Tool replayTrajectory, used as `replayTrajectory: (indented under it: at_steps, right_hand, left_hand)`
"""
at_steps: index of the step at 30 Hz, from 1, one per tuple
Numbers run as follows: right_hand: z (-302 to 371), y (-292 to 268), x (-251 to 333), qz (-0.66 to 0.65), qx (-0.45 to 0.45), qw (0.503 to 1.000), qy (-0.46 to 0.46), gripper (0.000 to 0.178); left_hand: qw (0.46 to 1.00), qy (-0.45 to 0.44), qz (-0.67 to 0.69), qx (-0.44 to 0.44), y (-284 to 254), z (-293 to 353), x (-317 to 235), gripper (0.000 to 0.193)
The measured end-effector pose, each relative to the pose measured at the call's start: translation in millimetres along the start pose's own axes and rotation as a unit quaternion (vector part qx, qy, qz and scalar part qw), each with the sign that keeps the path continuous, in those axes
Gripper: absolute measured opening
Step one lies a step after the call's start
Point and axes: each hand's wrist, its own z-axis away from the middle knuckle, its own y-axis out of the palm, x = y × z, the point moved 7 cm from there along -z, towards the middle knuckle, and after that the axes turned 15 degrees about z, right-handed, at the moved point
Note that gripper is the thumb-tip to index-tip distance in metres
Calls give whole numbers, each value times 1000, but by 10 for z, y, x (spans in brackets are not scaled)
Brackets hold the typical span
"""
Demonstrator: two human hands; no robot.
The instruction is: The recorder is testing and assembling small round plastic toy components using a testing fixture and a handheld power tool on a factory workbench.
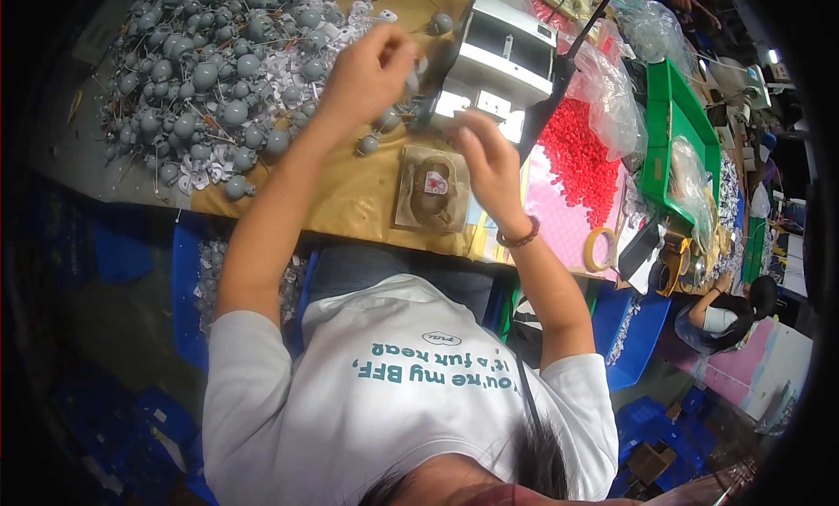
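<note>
My left hand (pixel 371 76) is raised over the table beside a big heap of grey ball-shaped parts (pixel 205 76). Its fingers are curled closed, and a blurred grey ball-shaped part (pixel 417 74) hangs at the fingertips. My right hand (pixel 491 161) is at the front of a white and black machine (pixel 505 47), where white labels (pixel 494 104) stick out. Thumb and fingers are pinched together there; what they hold is too small and blurred to name. Below and between my hands lies a square brown block (pixel 406 211) with a rounded hollow and a small pink-red picture inside.
Several loose grey parts (pixel 368 144) lie near the machine. At right are small red pieces (pixel 577 152) on a pink sheet, a tape roll (pixel 599 249) and a green crate (pixel 655 139) with plastic bags. Blue bins (pixel 188 287) stand below the table edge. Another person (pixel 730 318) sits far right.
</note>
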Motion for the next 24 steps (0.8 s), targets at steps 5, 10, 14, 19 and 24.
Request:
replayTrajectory:
  at_steps: [5, 10, 14, 19, 24]
  right_hand:
    - [-153, 111, 488, -339, 70, 931, 117, 39]
    - [125, 6, 607, 8, 191, 981, -37, 29]
    - [302, 72, 879, 32, 322, 941, -101, 30]
    - [414, -90, 449, 78, 295, 952, 21, 29]
    - [600, 8, -76, 274, 192, 942, 1, 18]
  left_hand:
    - [950, 241, -158, 117, 427, 900, -598, 19]
    - [955, 266, -128, 33, 163, 1367, -325, 52]
    - [977, 175, -51, 106, 342, 1317, -93, 56]
    - [986, 34, -67, 148, 388, 1542, 264, 40]
    - [972, 31, -196, 122, 442, 1736, 402, 36]
